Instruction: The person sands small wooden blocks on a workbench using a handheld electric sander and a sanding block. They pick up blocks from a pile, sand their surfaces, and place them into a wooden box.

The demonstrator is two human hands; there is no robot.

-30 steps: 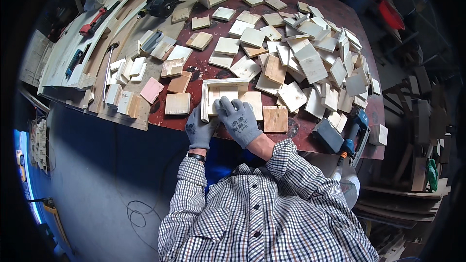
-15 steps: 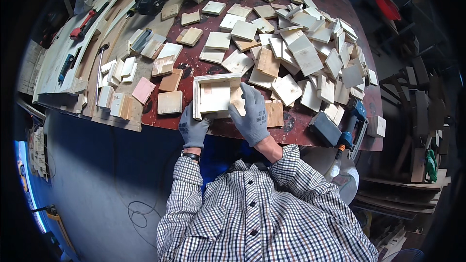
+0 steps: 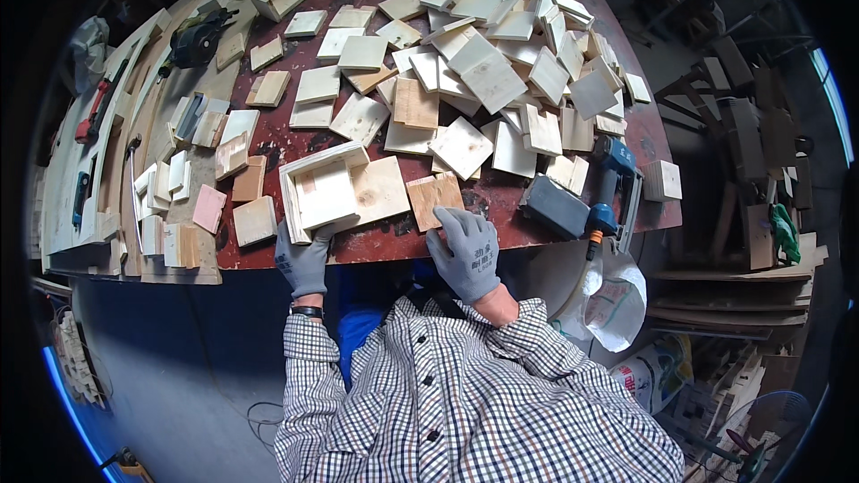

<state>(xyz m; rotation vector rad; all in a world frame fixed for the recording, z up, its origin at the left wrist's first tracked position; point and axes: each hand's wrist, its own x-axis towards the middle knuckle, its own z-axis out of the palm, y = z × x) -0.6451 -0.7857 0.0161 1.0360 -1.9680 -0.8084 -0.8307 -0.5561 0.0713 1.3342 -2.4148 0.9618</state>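
At the table's front edge, my left hand (image 3: 302, 264), in a grey glove, grips the near left corner of a small wooden box frame (image 3: 327, 156). Side walls show at its left and far edges, and a pale board lies within. A knotty board (image 3: 380, 186) extends from its right side. My right hand (image 3: 465, 255), gloved too, has its fingers apart, with the fingertips at the near edge of a brown square wood piece (image 3: 434, 199). Whether they press on it is hard to see.
A large heap of wood pieces (image 3: 488, 72) covers the far right of the red table (image 3: 376, 250). A blue nail gun (image 3: 617, 183) lies at right. Wood blocks (image 3: 255, 220) and a dark power tool (image 3: 199, 38) are at left.
My right hand has let go of the box frame and moved to the brown wood piece. My left hand stays on the frame. The whole view has shifted.
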